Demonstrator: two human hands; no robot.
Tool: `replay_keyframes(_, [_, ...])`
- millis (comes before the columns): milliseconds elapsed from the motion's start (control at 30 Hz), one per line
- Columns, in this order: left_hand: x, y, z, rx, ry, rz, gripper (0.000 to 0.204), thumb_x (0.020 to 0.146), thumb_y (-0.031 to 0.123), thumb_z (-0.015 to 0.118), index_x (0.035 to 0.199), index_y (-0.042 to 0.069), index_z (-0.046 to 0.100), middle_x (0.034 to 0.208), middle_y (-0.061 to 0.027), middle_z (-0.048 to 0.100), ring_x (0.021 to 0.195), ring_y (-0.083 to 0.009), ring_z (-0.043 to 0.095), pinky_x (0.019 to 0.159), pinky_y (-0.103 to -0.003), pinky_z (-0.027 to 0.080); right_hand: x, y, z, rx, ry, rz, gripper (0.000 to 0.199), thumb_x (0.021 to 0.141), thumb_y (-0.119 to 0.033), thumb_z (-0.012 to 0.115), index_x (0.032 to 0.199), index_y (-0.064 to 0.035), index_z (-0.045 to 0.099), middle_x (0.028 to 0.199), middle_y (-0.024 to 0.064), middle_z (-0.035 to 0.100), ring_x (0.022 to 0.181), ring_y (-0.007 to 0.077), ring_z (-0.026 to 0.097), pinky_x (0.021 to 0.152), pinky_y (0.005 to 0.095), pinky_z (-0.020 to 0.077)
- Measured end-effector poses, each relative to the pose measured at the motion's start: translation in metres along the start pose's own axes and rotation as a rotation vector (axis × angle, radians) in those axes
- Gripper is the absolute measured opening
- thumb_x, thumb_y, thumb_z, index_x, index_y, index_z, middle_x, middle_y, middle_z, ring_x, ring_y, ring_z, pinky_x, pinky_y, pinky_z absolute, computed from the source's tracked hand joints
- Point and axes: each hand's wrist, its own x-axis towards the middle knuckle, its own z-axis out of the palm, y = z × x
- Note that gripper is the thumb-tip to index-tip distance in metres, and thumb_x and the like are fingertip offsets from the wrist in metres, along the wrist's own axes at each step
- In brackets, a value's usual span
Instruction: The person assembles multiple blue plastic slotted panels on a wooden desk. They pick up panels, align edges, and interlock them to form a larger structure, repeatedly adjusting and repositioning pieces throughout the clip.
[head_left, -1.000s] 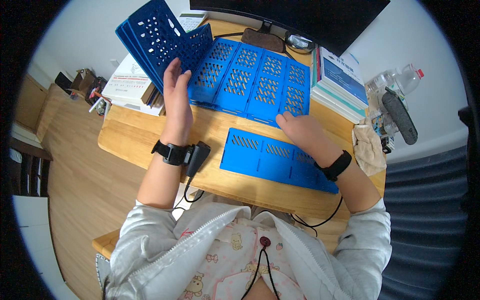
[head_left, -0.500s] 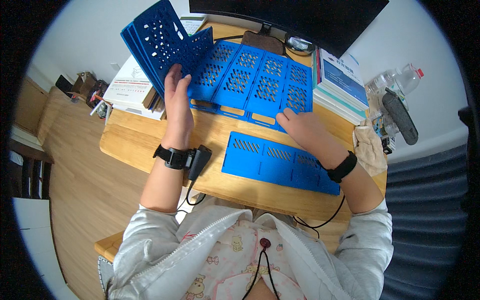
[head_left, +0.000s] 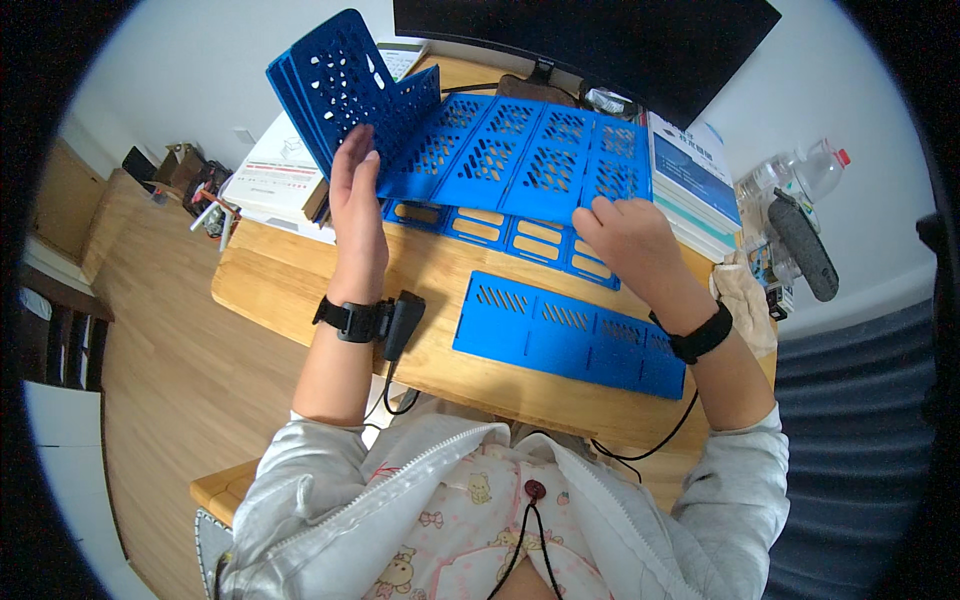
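A large blue plastic perforated panel (head_left: 478, 165), jointed into sections, spans the desk with its near edge raised. My right hand (head_left: 632, 240) pinches that edge near its right corner. Below it a second blue layer with oblong slots (head_left: 535, 240) shows on the desk. At the left, several blue upright panels (head_left: 345, 90) with cut-out holes stand close together. My left hand (head_left: 357, 195) rests against them with its fingers stretched out, holding nothing. Nearer me, a separate long blue slotted panel (head_left: 560, 338) lies flat on the desk, its right end partly behind my right wrist.
A stack of books (head_left: 692, 170) stands right of the panels, and more books (head_left: 270, 185) lie at the left. Behind is a black monitor (head_left: 600, 45). A beige cloth (head_left: 742, 295), a grey case (head_left: 803, 245) and a clear plastic bottle (head_left: 820, 170) are at the right.
My right hand has lifted the near edge of the perforated panel, and more of the slotted layer below shows. My left hand has stayed against the upright panels.
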Motion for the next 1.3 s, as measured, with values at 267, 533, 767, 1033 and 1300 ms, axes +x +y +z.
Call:
replay_keyframes(267, [0.001,0.011,-0.002,-0.046,-0.021,-0.047,0.041,0.09,0.012,0.043,0.13,0.006,0.039,0.133,-0.0113,0.04,0.125,-0.0231,0.035,0.104,-0.032,0.027,0.001,0.018,-0.025,-0.042,0.126,0.018,0.01,0.069,-0.014,0.056,0.071,-0.0151,0.046,0.064,0.0003,0.042,0.06,0.0144,0.05,0.055,0.0272,0.0379])
replay_keyframes(533, [0.004,0.033,-0.008,0.186,-0.121,0.063,0.043,0.088,0.01,0.048,0.129,0.006,0.037,0.132,-0.0139,0.039,0.126,-0.0251,0.034,0.103,-0.034,0.029,-0.025,0.029,-0.06,-0.145,0.119,0.006,0.014,0.067,-0.014,0.058,0.069,-0.0145,0.045,0.064,0.0003,0.039,0.057,0.0134,0.045,0.051,0.0265,0.0345])
replay_keyframes(767, [0.003,0.035,-0.01,0.2,-0.233,0.026,0.04,0.088,0.012,0.051,0.126,0.005,0.041,0.126,-0.0128,0.046,0.121,-0.0224,0.041,0.101,-0.032,0.032,-0.055,0.031,-0.065,-0.197,0.154,0.018,0.017,0.064,-0.012,0.06,0.066,-0.0148,0.043,0.062,-0.0001,0.036,0.053,0.0134,0.042,0.048,0.0274,0.0321])
replay_keyframes(1033, [0.007,0.033,-0.01,0.328,-0.176,0.159,0.033,0.089,0.013,0.052,0.12,0.002,0.046,0.112,-0.0105,0.057,0.105,-0.0174,0.053,0.089,-0.027,0.042,-0.086,0.035,-0.068,-0.166,0.136,0.127,0.016,0.063,-0.01,0.058,0.066,-0.0125,0.043,0.061,0.0025,0.034,0.053,0.0156,0.042,0.048,0.0285,0.0316])
replay_keyframes(1300, [0.006,0.045,-0.014,0.363,-0.183,0.07,0.023,0.089,0.013,0.052,0.108,0.0,0.056,0.098,-0.0084,0.063,0.084,-0.0127,0.058,0.074,-0.024,0.046,-0.104,0.049,-0.087,-0.178,0.183,0.246,0.011,0.064,-0.01,0.056,0.07,-0.009,0.048,0.062,0.0049,0.036,0.055,0.0202,0.044,0.05,0.0317,0.033])
